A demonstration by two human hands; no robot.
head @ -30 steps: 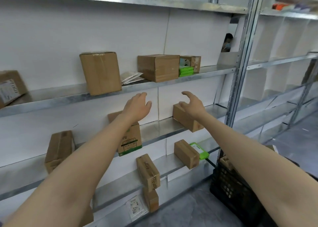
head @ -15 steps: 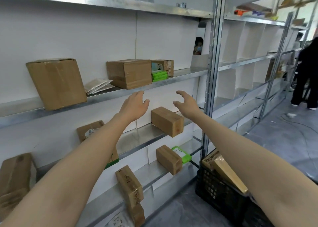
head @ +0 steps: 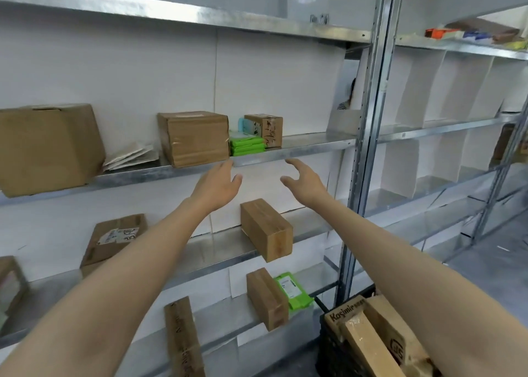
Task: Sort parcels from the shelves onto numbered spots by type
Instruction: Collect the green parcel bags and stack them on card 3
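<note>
Both arms were stretched toward the metal shelving (head: 300,145). Left hand (head: 218,186) and right hand (head: 307,180) were raised just below the front edge of the shelf, near each other but apart, fingers spread and curled, holding nothing.

On that shelf, from left to right: a large cardboard box (head: 48,148), some flat padded envelopes (head: 131,156), a medium taped box (head: 195,138), a stack of green packets (head: 247,145), and a small box with handwriting (head: 267,129) at the far back.

1 shelf lower, a long brown box (head: 267,229) sat directly beneath the hands, overhanging the front edge. A labelled box (head: 114,239) leaned further left.

Lower again, another brown box (head: 267,298) lay beside a green mailer (head: 293,291). A black crate (head: 334,353) at near right held cardboard parcels (head: 383,328).
</note>
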